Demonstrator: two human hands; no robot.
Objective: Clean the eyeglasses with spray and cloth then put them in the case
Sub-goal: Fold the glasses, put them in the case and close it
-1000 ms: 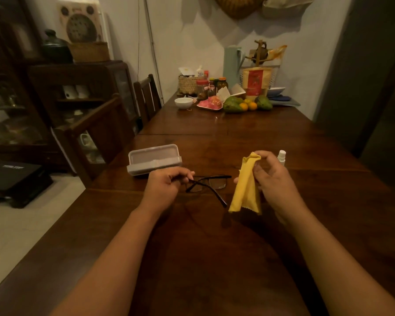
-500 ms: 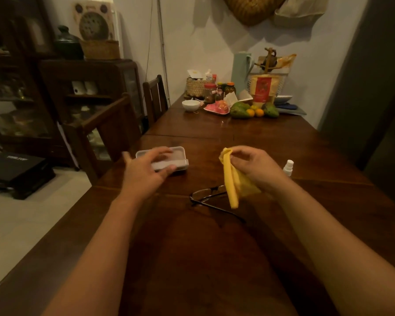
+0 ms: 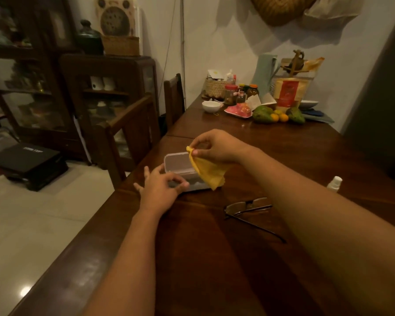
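Observation:
The grey glasses case (image 3: 177, 162) lies open on the dark wooden table (image 3: 214, 258), its lid tilted up at the back. My left hand (image 3: 160, 190) grips the front edge of the case's base, thumb on the rim. Just above the case, my right hand (image 3: 217, 148) pinches a corner of the yellow cloth (image 3: 209, 173), which hangs down over the case's right end. The black-framed eyeglasses (image 3: 246, 206) rest on the table to the right of the case, one temple pointing toward me, partly hidden by my right forearm. The small white spray bottle (image 3: 334, 183) stands at the right.
Two wooden chairs (image 3: 132, 133) stand along the table's left edge. At the far end sit a white bowl (image 3: 211, 106), jars, a basket, fruit (image 3: 263, 114) and a pink plate. A dark cabinet (image 3: 105, 99) is against the left wall.
My left hand let go of the glasses, moved to the case and now holds it with the lid up. My right hand carried the cloth leftward over the case.

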